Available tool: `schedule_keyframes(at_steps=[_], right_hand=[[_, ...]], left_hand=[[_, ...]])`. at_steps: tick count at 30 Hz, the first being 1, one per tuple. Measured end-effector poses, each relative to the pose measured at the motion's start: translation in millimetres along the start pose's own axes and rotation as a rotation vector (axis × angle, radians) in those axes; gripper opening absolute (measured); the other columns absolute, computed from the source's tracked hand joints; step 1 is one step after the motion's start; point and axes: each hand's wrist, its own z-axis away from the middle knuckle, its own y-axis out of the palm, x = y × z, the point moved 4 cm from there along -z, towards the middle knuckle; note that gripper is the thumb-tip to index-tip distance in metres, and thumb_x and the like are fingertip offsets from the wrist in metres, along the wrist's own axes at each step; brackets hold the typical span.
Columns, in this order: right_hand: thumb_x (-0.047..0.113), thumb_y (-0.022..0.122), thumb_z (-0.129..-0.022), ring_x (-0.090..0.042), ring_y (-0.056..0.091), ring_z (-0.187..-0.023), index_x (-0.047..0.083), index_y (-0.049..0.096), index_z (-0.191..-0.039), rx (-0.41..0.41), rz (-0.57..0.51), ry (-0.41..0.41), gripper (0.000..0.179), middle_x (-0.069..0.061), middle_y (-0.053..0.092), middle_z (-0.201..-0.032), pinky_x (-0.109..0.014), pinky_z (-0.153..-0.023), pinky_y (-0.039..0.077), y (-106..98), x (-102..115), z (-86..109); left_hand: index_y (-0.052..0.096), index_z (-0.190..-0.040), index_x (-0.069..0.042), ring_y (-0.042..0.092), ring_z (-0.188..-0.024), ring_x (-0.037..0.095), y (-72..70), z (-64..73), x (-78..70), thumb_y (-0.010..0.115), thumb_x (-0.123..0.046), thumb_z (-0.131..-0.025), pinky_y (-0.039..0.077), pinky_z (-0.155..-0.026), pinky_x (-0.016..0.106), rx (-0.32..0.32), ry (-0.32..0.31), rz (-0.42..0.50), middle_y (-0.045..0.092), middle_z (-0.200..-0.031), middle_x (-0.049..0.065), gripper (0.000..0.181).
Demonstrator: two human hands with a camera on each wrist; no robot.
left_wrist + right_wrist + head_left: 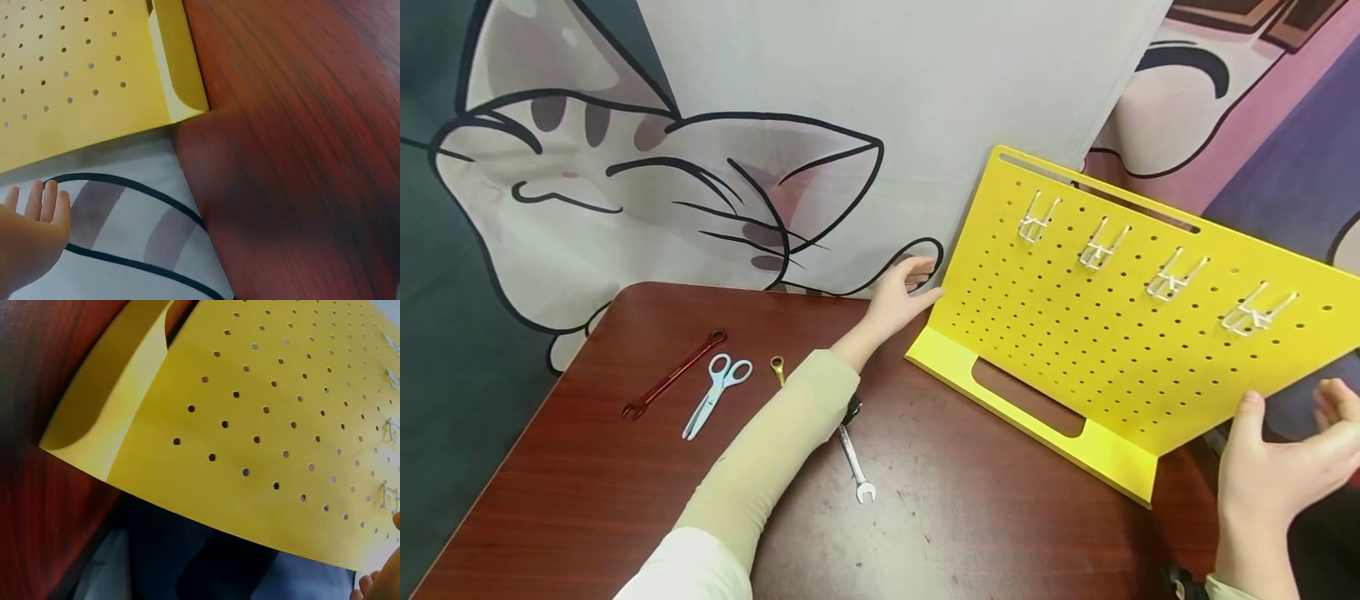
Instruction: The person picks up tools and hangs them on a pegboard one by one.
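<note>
A yellow pegboard stands tilted back on its folded foot at the table's rear right. Several white wire hooks sit in a row near its top. By the board's left edge is my left hand, fingers extended and thumb apart. In the left wrist view those fingers lie clear of the board's side. My right hand is beside the right edge, palm spread, its thumb tip close to the board; whether it touches cannot be told. Neither hand holds anything.
On the brown table lie a red wrench, light blue scissors and a silver wrench. A gold ring end shows behind my left sleeve, which hides the rest. A cartoon-printed cloth hangs behind.
</note>
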Motion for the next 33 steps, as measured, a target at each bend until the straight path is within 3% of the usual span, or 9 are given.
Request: schedule_keyframes(at_steps=[7,11,14,21,24,27,33], right_hand=[[0.017,0.064,-0.099,0.009,0.044,-0.132,0.015,0.048,-0.150,0.038,-0.036,0.061,0.053,0.023,0.045,-0.138,-0.018,-0.120,0.033,5,-7,4.0],[0.015,0.063,-0.099,0.013,0.043,-0.128,0.013,0.047,-0.151,0.049,-0.037,0.087,0.054,0.022,0.046,-0.138,-0.016,-0.119,0.034,7,-3,6.7],[0.014,0.063,-0.099,0.016,0.042,-0.122,0.012,0.049,-0.150,0.040,-0.050,0.106,0.053,0.022,0.046,-0.135,-0.015,-0.117,0.036,10,-4,6.6],[0.014,0.069,-0.098,0.013,0.051,-0.108,0.018,0.064,-0.139,-0.007,-0.076,0.221,0.042,0.030,0.048,-0.112,-0.014,-0.106,0.044,22,-25,-1.9],[0.016,0.070,-0.099,0.013,0.053,-0.105,0.020,0.067,-0.134,-0.041,-0.080,0.217,0.036,0.031,0.052,-0.110,-0.013,-0.103,0.046,24,-31,-5.9],[0.015,0.071,-0.099,0.012,0.056,-0.100,0.019,0.070,-0.129,-0.082,-0.111,0.225,0.031,0.029,0.057,-0.107,-0.013,-0.099,0.048,25,-32,-9.5],[0.010,0.077,-0.095,0.008,0.060,-0.092,0.017,0.074,-0.121,-0.135,-0.204,0.319,0.027,0.023,0.062,-0.097,-0.015,-0.093,0.050,25,-25,-11.5]], left_hand=[[0.053,-0.153,-0.004,0.057,-0.142,0.033,13.2,-11.4,-5.4,0.072,-0.010,-0.102,0.046,-0.122,0.042,-0.003,-0.062,0.119,0.060,-0.151,0.019,0.055],[0.051,-0.155,-0.007,0.054,-0.145,0.030,23.3,-16.9,-11.0,0.072,-0.011,-0.103,0.044,-0.123,0.039,0.013,-0.093,0.140,0.057,-0.154,0.016,0.057],[0.051,-0.155,-0.007,0.055,-0.144,0.029,28.3,-20.0,-13.8,0.073,-0.013,-0.102,0.045,-0.122,0.039,0.001,-0.104,0.121,0.058,-0.153,0.015,0.058],[0.059,-0.147,-0.004,0.063,-0.133,0.030,29.2,-24.5,-14.0,0.074,-0.009,-0.101,0.051,-0.115,0.036,-0.092,-0.095,0.083,0.067,-0.141,0.018,0.049],[0.064,-0.142,-0.003,0.066,-0.129,0.029,27.4,-26.4,-13.5,0.073,-0.008,-0.101,0.054,-0.111,0.033,-0.122,-0.081,0.049,0.070,-0.136,0.018,0.042],[0.068,-0.137,-0.002,0.070,-0.124,0.029,25.5,-28.8,-12.9,0.073,-0.007,-0.101,0.057,-0.107,0.031,-0.146,-0.076,0.019,0.073,-0.131,0.018,0.037],[0.073,-0.130,-0.001,0.073,-0.118,0.029,23.0,-32.3,-13.2,0.075,-0.008,-0.099,0.060,-0.101,0.031,-0.167,-0.086,-0.027,0.077,-0.126,0.017,0.031]])
